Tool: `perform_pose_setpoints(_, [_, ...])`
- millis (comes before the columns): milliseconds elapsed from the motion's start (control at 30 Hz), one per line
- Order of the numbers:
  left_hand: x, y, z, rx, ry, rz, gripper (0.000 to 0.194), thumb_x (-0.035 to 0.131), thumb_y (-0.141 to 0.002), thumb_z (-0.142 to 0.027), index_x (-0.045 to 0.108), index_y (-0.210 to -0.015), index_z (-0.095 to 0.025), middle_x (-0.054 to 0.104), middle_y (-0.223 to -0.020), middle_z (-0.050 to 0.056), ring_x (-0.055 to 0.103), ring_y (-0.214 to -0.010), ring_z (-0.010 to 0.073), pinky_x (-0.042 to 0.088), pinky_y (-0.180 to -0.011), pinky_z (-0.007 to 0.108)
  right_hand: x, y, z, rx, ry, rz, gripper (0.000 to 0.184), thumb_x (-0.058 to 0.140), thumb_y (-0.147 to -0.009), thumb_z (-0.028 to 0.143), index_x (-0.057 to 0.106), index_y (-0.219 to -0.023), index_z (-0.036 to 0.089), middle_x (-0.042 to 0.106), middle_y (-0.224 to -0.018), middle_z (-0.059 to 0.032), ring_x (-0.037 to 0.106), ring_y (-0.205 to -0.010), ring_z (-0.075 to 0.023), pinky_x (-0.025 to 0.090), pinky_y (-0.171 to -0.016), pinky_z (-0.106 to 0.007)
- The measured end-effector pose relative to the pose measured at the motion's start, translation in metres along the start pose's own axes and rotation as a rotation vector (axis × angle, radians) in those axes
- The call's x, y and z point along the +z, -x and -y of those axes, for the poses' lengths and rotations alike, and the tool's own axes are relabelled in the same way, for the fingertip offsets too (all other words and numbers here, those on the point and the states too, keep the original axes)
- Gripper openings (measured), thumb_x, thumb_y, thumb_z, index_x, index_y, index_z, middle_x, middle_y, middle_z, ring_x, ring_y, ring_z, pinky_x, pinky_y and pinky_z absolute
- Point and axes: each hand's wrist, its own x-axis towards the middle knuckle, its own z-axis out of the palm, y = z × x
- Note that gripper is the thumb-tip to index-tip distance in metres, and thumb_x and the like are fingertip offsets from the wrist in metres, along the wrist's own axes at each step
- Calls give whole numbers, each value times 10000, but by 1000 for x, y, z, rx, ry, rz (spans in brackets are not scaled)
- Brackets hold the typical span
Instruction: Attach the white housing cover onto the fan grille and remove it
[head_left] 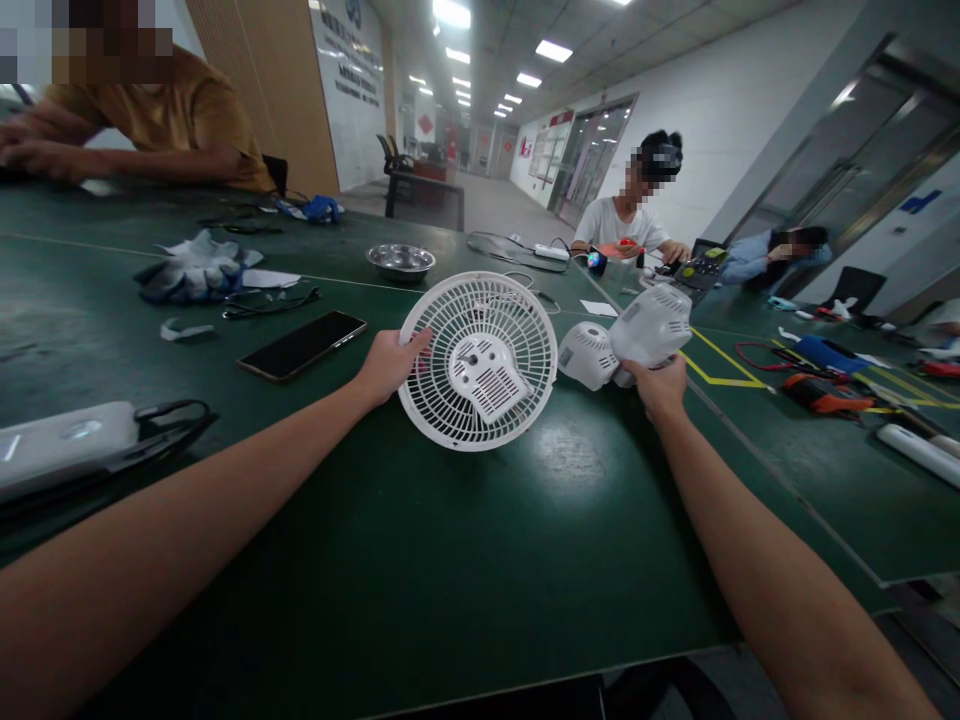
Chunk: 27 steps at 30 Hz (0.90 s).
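1. Green table [420,560] beneath both forearms, with a patch of glare between them.
2. Left forearm stretched forward from the lower left; left hand [388,368] curled round a rim, thumb across the front, other fingers mostly hidden behind.
3. Within that grip, by its left edge: white fan guard [487,378], round and slatted, tilted upright, just right of the left hand.
4. Right forearm angled in from the lower right; right hand [661,388] clasping a white casing [654,325] from its near, lower side, fingers partly hidden.
5. Casing just above the right hand, with a smaller vented part [589,355] close beside the guard; impossible to tell whether touching.
6. Beyond the left hand, black phone [304,345]; past the guard, metal bowl [401,263].
7. Farther across, person in a white shirt [622,225].
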Motion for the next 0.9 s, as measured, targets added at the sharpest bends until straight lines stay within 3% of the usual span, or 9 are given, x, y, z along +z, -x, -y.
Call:
perform_pose_setpoints(100, [0, 0, 0, 21, -21, -2, 312, 729, -914, -452, 717, -776, -172, 736, -743, 110, 722, -670, 257, 620, -602, 399, -5, 1, 15, 93, -15, -102, 852, 923, -508, 461, 536, -1221, 202, 719, -1144, -119, 706, -1030, -325, 555, -967, -509])
perform_pose_setpoints(233, [-1, 0, 1, 32, -10, 5, 314, 733, -912, -451, 724, -779, -166, 747, -761, 128, 724, -674, 264, 617, -605, 402, -13, 6, 44, -40, -129, -209, 853, 863, -613, 474, 472, -1308, 173, 719, -1163, -150, 730, -988, -307, 584, -907, -486])
perform_pose_setpoints(333, [0, 0, 2, 26, 10, 15, 305, 742, -905, -450, 734, -796, -165, 754, -769, 122, 716, -667, 252, 617, -602, 392, -14, 15, 65, -154, -237, -196, 836, 824, -681, 484, 433, -1345, 160, 695, -1221, -185, 735, -1001, -291, 601, -862, -435])
perform_pose_setpoints(467, [1, 0, 2, 51, 19, -8, 306, 741, -902, -432, 712, -754, -166, 748, -741, 115, 704, -640, 231, 612, -585, 363, -6, 31, 81, -192, -172, -86, 812, 814, -708, 510, 466, -1362, 177, 711, -1215, -166, 727, -1009, -296, 590, -894, -455])
perform_pose_setpoints(633, [0, 0, 2, 46, -20, 25, 333, 723, -922, -477, 721, -801, -167, 768, -795, 119, 731, -674, 239, 625, -606, 366, 5, 39, 80, -100, -84, 162, 823, 841, -654, 581, 607, -1319, 155, 760, -1133, -153, 723, -961, -312, 580, -916, -506])
perform_pose_setpoints(767, [0, 2, 1, 61, 12, 24, 311, 724, -929, -446, 721, -785, -170, 758, -761, 121, 725, -661, 240, 623, -597, 367, 5, 36, 72, -117, -168, 146, 814, 828, -673, 590, 624, -1326, 148, 760, -1163, -159, 731, -958, -300, 592, -897, -482])
perform_pose_setpoints(900, [1, 3, -1, 44, 8, 24, 291, 716, -940, -419, 736, -798, -166, 754, -766, 122, 725, -670, 241, 625, -605, 375, -3, 22, 61, -112, -241, 44, 800, 812, -702, 540, 582, -1360, 149, 747, -1178, -156, 738, -969, -288, 594, -901, -470])
